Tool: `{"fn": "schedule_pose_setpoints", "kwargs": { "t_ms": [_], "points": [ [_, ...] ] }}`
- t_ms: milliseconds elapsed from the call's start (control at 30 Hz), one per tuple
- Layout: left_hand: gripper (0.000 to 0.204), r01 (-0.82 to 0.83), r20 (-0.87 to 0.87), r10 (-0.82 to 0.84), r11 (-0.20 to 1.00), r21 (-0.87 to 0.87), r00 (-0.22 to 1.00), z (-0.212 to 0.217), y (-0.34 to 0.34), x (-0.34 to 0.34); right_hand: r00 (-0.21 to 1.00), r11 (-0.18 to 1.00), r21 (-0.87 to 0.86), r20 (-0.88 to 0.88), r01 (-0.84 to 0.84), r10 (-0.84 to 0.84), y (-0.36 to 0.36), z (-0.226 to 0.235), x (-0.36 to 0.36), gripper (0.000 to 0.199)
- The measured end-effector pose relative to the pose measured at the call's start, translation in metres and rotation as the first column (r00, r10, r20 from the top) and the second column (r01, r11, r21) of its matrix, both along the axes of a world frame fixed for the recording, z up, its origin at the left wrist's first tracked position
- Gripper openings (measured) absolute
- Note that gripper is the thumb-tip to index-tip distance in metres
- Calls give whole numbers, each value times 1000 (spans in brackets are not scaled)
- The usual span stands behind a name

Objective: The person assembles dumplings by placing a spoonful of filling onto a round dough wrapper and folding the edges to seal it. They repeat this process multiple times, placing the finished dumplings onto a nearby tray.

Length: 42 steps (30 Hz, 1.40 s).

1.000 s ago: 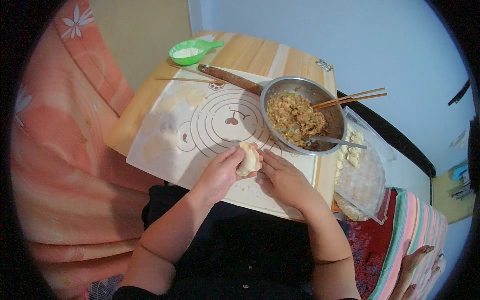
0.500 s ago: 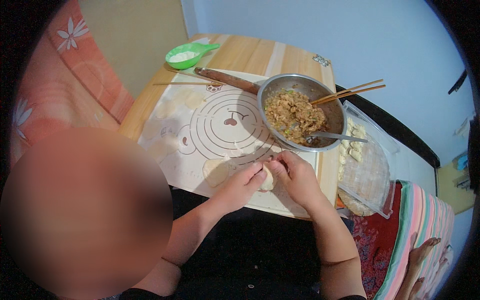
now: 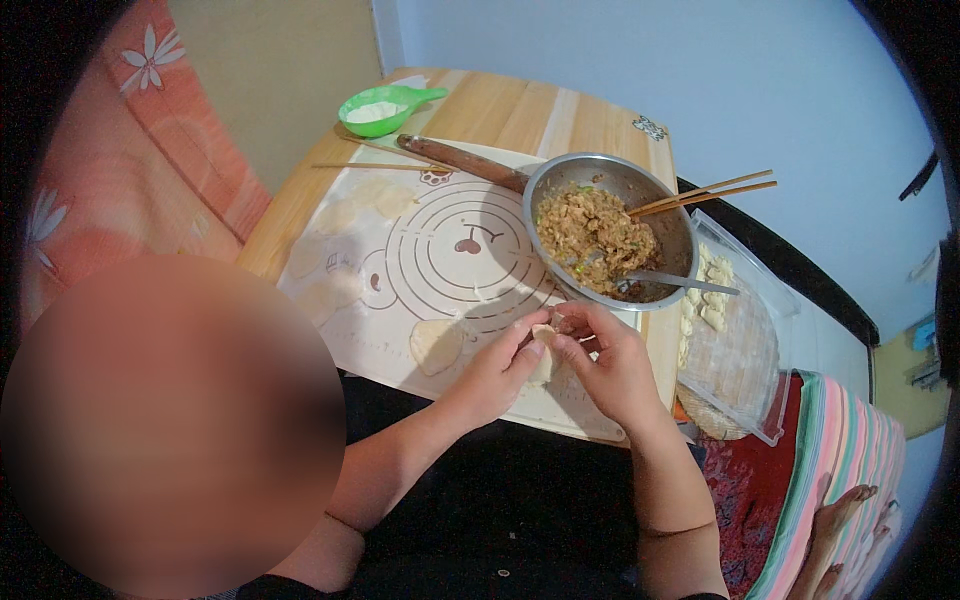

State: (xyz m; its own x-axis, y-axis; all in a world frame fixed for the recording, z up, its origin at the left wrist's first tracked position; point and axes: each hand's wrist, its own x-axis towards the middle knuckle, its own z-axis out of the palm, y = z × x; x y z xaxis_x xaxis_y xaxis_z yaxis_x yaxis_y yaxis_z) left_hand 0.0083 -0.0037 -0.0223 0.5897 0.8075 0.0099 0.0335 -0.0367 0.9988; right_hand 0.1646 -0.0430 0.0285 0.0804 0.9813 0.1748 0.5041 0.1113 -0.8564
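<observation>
Both hands are in close at the lower centre of the frame: the left hand (image 3: 495, 370) and the right hand (image 3: 610, 365) each have a grip pinching one pale dough piece (image 3: 543, 372), thumbs up against it, fingers partly hidden behind. Here's the danger: press those thumbs too hard and the soft dough could split, and a floury edge may refuse to stick. Watch the flat dough round (image 3: 436, 346) just left of the left hand, too; a dipping wrist might drag or crease it. Further up, the spoon (image 3: 680, 281) pokes out over the rim of the metal bowl (image 3: 640, 185), so a swinging right forearm could knock it and spill the filling (image 3: 590, 230). Underneath, a pale printed mat (image 3: 470, 205) covers much of the wooden desk (image 3: 500, 100), with a rolling pin (image 3: 465, 160) and a green scoop (image 3: 425, 94) toward the upper left. Out at the right, a clear tray (image 3: 776, 436) holds small pale dough pieces. Blue wall (image 3: 780, 80) fills the upper right, orange floral cloth (image 3: 130, 170) hangs at the left, and striped fabric (image 3: 820, 420) lies lower right.
</observation>
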Motion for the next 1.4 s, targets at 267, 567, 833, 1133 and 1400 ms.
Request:
{"fn": "schedule_pose_setpoints", "kwargs": {
  "t_ms": [267, 567, 833, 1133, 1400],
  "points": [
    [36, -13, -35, 9, 996, -94, 999, 6, 1, -3, 997, 982, 186, 75, -18, 4, -1, -3, -5, 26],
    [34, -5, -54, 4, 1000, -19, 999, 5, 2, -3, 973, 970, 235, 230, -58, 2, -1, -7, -2, 33],
    [36, -49, 139, 63, 994, -102, 988, 12, 3, -2, 999, 982, 185, 0, 39, -40, -4, -6, -5, 37],
    [36, 53, -25, -57, 988, -146, 998, -1, 6, -6, 964, 944, 322, 266, -75, -14, -3, -5, -5, 35],
    [36, 12, 153, 13, 986, -164, 988, 6, 2, -4, 990, 961, 277, 137, -20, -19, -4, -8, -5, 37]
  ]
}}
